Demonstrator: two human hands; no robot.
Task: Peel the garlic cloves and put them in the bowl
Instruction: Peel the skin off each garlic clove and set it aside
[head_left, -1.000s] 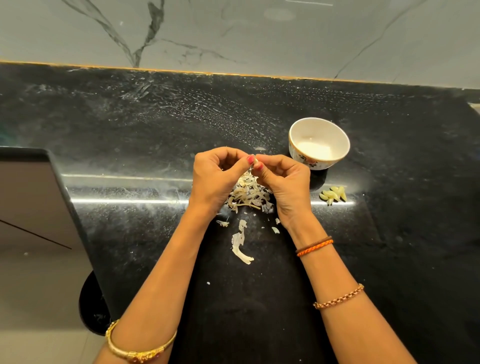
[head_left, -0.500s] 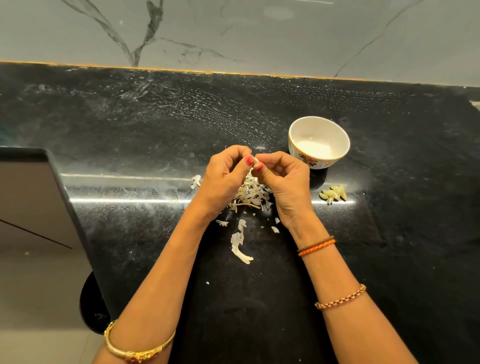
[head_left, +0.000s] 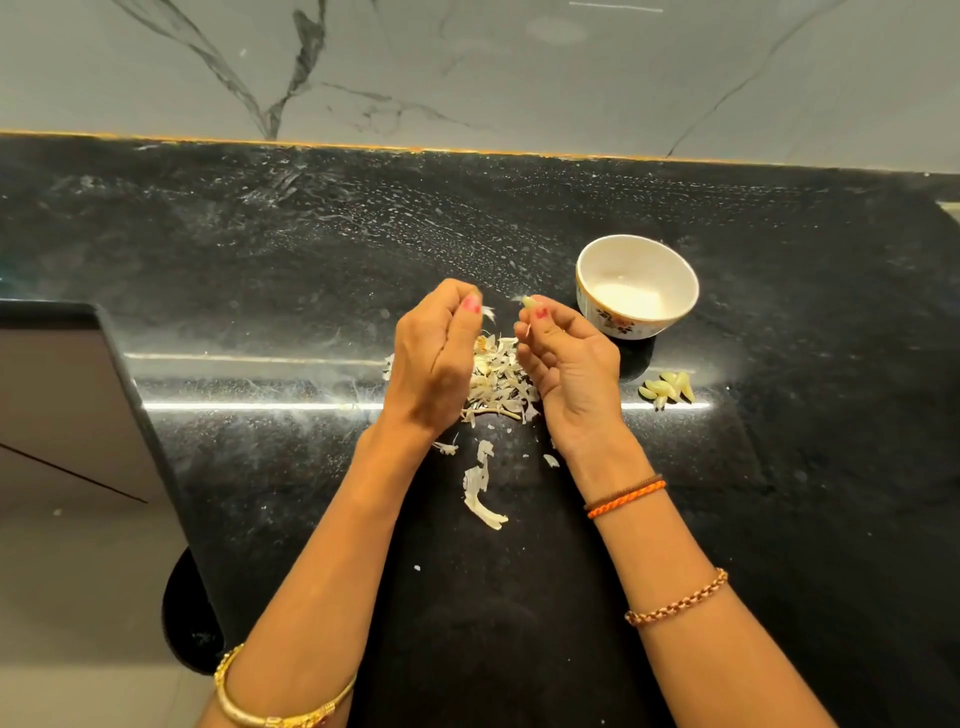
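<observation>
the right hand (head_left: 569, 364) pinches a pale garlic clove (head_left: 529, 302) between thumb and fingertips, held up above the black counter (head_left: 779, 493). the left hand (head_left: 434, 358) sits just across from it, fingers curled, nipping a thin wisp of peel (head_left: 487, 312) at its tips — the two hands are apart, with a small gap between them. below that gap lies a heap of dry peels (head_left: 498, 387), and a few loose strips (head_left: 480, 493) trail toward the near edge. the white bowl (head_left: 592, 291) with a flower print stands upright just beyond the right hand; what sits inside it is hard to make out. a small cluster of peeled cloves (head_left: 667, 389) rests on the counter beside the bowl — not in it. a marble wall (head_left: 467, 67) runs behind.
</observation>
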